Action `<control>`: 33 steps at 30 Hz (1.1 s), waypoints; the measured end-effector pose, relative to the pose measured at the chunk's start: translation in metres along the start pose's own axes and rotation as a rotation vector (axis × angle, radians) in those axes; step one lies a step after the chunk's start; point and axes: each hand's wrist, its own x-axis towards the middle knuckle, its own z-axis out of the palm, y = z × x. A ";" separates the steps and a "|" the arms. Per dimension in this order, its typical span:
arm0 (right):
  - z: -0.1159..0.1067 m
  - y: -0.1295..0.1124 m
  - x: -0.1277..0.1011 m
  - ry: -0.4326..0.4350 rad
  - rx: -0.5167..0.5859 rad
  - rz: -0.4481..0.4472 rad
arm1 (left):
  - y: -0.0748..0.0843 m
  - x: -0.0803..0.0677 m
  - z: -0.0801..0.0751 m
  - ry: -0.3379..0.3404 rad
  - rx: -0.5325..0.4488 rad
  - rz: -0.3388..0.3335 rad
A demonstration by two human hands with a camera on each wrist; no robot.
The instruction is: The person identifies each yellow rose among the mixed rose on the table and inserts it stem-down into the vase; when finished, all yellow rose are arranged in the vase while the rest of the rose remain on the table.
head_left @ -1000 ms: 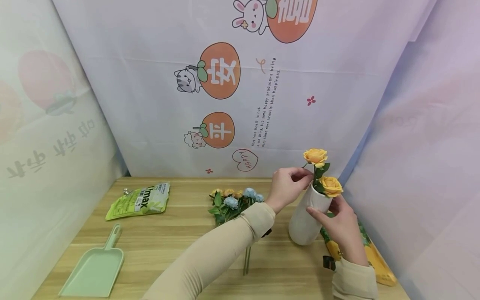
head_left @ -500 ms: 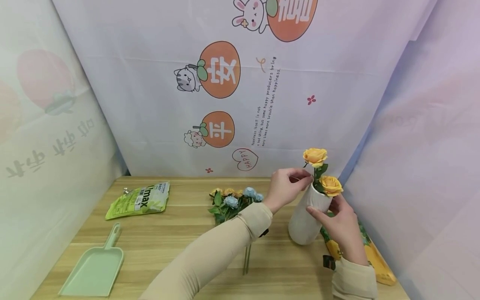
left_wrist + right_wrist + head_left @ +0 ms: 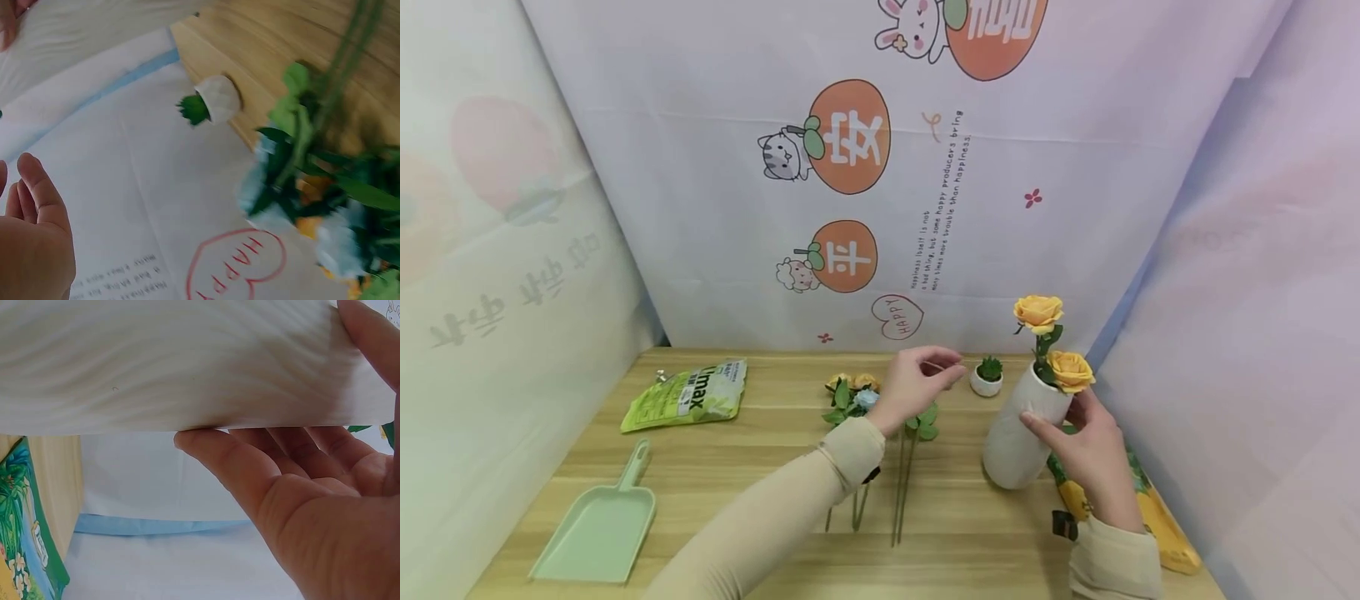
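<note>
A ribbed white vase [image 3: 1017, 437] stands at the right of the table with two yellow roses [image 3: 1038, 313] in its mouth. My right hand [image 3: 1093, 450] grips it near the top, thumb on the front and fingers around the far side; the right wrist view shows the vase wall [image 3: 162, 369] close up. Between vase and flowers, my left hand [image 3: 917, 385] hovers with relaxed fingers and nothing in them. Under its forearm lie loose artificial flowers, a blue bloom [image 3: 867, 399] and orange ones [image 3: 865, 382] among green leaves, partly hidden by the sleeve.
A small potted succulent [image 3: 987, 377] stands left of the vase. At the left lie a green pouch [image 3: 688, 398] and a light green dustpan [image 3: 598, 529]. A yellow packet [image 3: 1163, 529] lies behind the right wrist. Printed cloth [image 3: 737, 250] walls the table's back.
My left hand has left the rose stem at the vase's mouth and drawn back to the left, uncovering the succulent. The right hand keeps its grip on the vase.
</note>
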 end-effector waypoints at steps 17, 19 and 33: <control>-0.001 0.002 0.001 -0.004 -0.030 0.010 | -0.068 -0.069 -0.099 0.179 0.101 -0.146; -0.001 0.002 0.001 -0.004 -0.029 0.012 | -0.073 -0.074 -0.107 0.199 0.122 -0.175; 0.000 0.002 0.001 0.005 -0.027 0.007 | -0.105 -0.098 -0.121 0.185 0.247 -0.329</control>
